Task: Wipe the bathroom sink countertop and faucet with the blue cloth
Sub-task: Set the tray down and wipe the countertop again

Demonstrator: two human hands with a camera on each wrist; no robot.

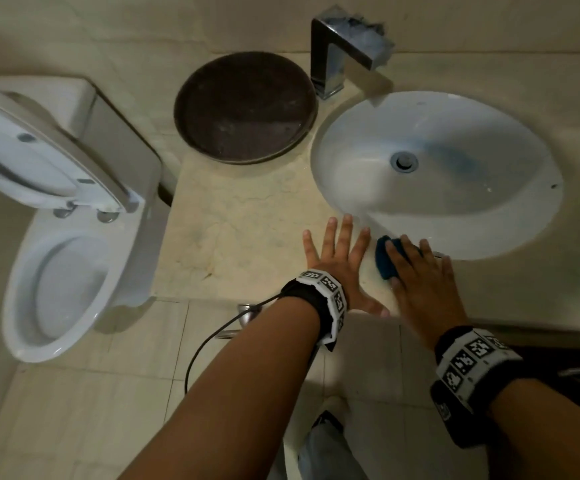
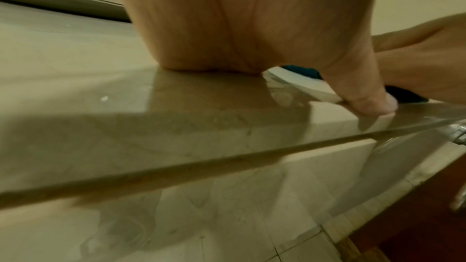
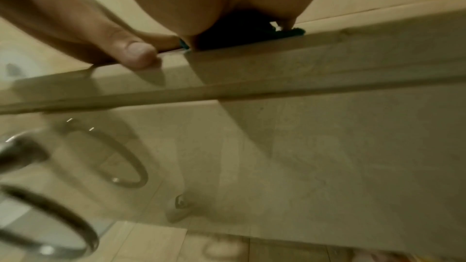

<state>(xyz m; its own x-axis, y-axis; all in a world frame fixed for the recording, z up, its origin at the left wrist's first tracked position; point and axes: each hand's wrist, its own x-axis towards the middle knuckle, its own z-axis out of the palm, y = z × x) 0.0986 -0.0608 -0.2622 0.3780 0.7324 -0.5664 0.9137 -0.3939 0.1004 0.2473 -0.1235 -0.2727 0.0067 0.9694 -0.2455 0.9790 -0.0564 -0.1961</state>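
Note:
The blue cloth (image 1: 387,259) lies bunched on the beige marble countertop (image 1: 240,233) at the sink's near-left rim. My right hand (image 1: 420,271) presses flat on it with straight fingers, thumb beside it. Flat on the counter just left of the cloth rests my left hand (image 1: 337,258), fingers spread. The white oval sink (image 1: 454,202) sits to the right, and the square chrome faucet (image 1: 340,53) stands behind it. In the left wrist view the cloth (image 2: 302,71) peeks out past my palm; in the right wrist view the cloth (image 3: 234,35) is dark under my palm.
A round dark tray (image 1: 243,105) sits at the back of the counter, left of the faucet. A white toilet (image 1: 59,209) with its lid raised stands left of the counter. Tiled floor lies below the counter's front edge (image 2: 227,158).

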